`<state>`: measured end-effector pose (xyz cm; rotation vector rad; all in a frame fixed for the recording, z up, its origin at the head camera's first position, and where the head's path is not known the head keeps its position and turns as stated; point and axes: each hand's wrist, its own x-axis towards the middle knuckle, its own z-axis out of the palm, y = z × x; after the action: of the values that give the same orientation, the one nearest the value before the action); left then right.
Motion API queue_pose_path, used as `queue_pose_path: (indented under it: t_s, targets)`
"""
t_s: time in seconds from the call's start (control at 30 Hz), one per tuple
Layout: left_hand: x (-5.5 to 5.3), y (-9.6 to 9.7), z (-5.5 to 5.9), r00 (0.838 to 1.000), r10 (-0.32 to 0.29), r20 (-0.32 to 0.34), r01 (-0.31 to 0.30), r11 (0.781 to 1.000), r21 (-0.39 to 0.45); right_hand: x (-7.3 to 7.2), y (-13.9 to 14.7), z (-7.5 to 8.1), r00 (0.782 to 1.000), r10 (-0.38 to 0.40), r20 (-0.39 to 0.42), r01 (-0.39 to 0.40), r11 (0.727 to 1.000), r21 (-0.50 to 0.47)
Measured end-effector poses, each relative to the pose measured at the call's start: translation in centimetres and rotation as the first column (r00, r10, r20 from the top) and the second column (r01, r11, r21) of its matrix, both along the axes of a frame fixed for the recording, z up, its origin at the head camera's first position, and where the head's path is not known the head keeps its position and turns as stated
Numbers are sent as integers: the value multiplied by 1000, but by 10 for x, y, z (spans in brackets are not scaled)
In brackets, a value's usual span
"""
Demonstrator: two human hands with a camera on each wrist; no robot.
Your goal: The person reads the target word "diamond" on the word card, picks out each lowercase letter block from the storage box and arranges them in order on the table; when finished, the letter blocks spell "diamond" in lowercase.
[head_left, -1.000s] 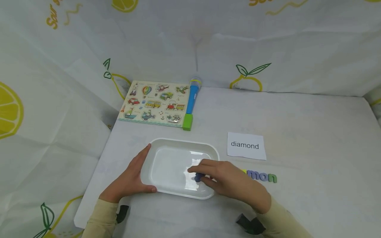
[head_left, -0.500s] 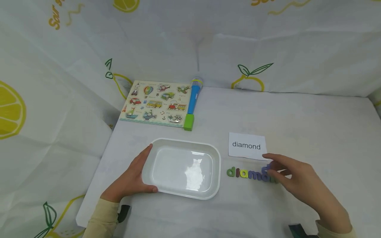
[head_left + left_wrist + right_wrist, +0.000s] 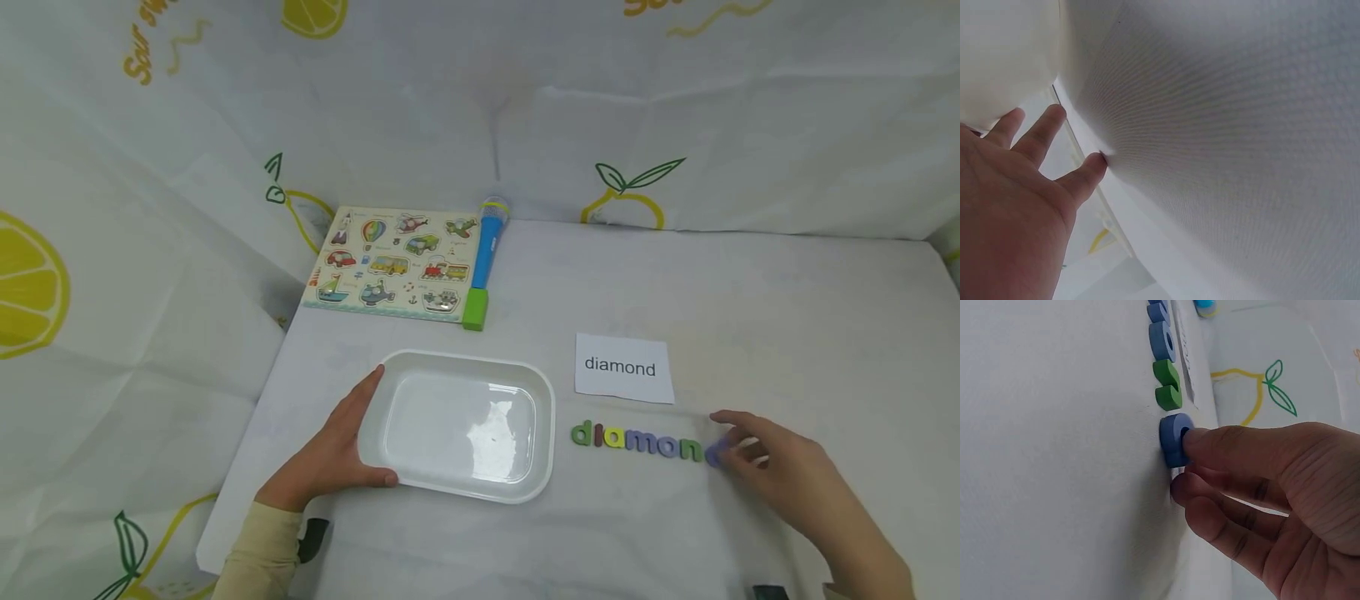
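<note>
At the right end of a row of letters, my right hand (image 3: pixel 798 479) pinches a blue-purple letter d (image 3: pixel 716 452) between thumb and fingers. Close up in the right wrist view, that letter d (image 3: pixel 1174 440) sits at the table surface beside a green letter n (image 3: pixel 1168 385), with a small gap between them. The row reads "diamon", from a green letter d (image 3: pixel 581 432) to the green n (image 3: pixel 691 450). My left hand (image 3: pixel 326 454) rests against the left end of a white tray (image 3: pixel 427 421), its fingers extended and the thumb at the near edge.
Behind the letters lies a paper card (image 3: pixel 622 387) printed "diamond". A vehicle puzzle board (image 3: pixel 390 292) lies at the back left, with a blue toy microphone (image 3: pixel 486 250) and a green block (image 3: pixel 475 309) along its right side. A lemon-printed cloth (image 3: pixel 525 108) hangs behind the table.
My right hand has carried the blue-purple d from above the tray, over the row, to its right end, and lowered it beside the n. My left hand stays at the tray.
</note>
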<state>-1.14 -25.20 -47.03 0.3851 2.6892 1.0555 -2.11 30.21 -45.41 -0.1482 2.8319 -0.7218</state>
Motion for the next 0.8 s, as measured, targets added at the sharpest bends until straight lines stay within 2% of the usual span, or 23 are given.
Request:
queue_pose_path:
  t_s: [0.13, 0.3, 0.5, 0.8]
  targets:
    - [1, -1, 1, 1000, -3, -2, 3, 1000, -5, 3, -2, -4, 999, 9, -50, -9, 1000, 5]
    - [3, 0, 4, 1000, -2, 9, 2, 1000, -4, 8, -4, -7, 987, 68, -143, -69, 998, -1]
    - [5, 1, 7, 1000, 6, 21, -6, 1000, 2, 10, -5, -9, 986, 84, -148, -81, 996, 21]
    - [4, 0, 7, 1000, -3, 1, 3, 1000, -9, 8, -2, -10, 987, 84, -137, -82, 997, 14]
